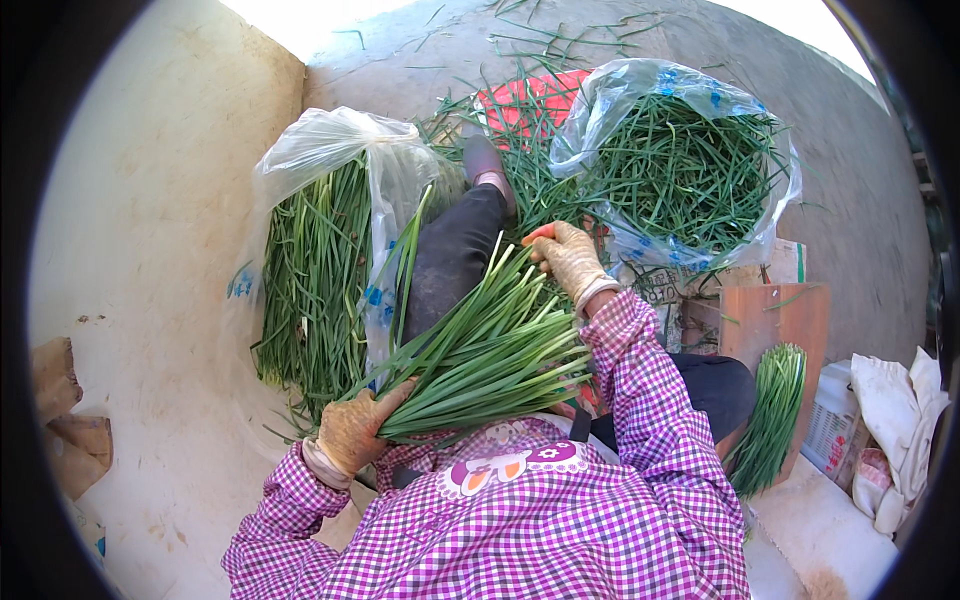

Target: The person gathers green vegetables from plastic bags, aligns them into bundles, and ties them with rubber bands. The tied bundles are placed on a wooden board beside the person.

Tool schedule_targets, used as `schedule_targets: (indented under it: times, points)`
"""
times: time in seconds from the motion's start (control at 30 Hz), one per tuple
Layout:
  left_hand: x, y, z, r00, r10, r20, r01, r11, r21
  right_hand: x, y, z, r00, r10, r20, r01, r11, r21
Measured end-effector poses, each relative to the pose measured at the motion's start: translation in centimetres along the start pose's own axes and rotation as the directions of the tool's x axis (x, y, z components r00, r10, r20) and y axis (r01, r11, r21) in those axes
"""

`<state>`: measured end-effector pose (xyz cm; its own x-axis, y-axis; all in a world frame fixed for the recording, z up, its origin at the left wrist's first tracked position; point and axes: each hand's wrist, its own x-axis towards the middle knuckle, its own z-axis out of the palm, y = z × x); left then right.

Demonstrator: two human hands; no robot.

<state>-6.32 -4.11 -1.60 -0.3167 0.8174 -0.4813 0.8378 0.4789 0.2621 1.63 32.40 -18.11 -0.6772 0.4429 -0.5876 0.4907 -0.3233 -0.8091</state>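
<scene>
My gloved left hand [352, 433] is closed around the leafy end of a loose bundle of garlic chives [480, 352]. The bundle lies across my lap, its pale stem ends fanned out to the upper right. Just beyond those ends is my gloved right hand [571, 259], its bare fingertips drawn together. Whether a blade is pinched between them is too small to tell. To the left, an open clear plastic bag [322, 139] holds more long chives [319, 277]. At the upper right, another plastic bag [784, 176] is filled with tangled green leaves [682, 172].
A neat chive bunch [769, 412] leans on a wooden board [806, 322] at my right. White cloth [892, 427] hangs beyond it. My shoe [484, 159] rests among scattered leaves near a red sheet [525, 101]. A pale wall [165, 187] borders the left.
</scene>
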Motion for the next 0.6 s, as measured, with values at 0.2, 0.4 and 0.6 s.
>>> schedule_targets:
  times: [0.2,0.4,0.6]
  points:
    - [0.1,0.3,-0.6,0.998,-0.021,0.061,0.019,0.999,0.03,-0.1,-2.2,-1.5,0.99,-0.007,-0.141,0.007,1.0,-0.004]
    - [0.2,0.8,-1.6,0.999,-0.015,0.046,0.01,0.995,0.101,-1.2,-1.4,1.1,0.976,-0.036,0.214,0.054,0.996,-0.077]
    - [0.6,1.0,-2.0,0.996,-0.026,0.084,0.013,0.989,0.151,-4.0,1.6,-4.4,0.92,0.184,0.346,-0.206,0.978,0.027]
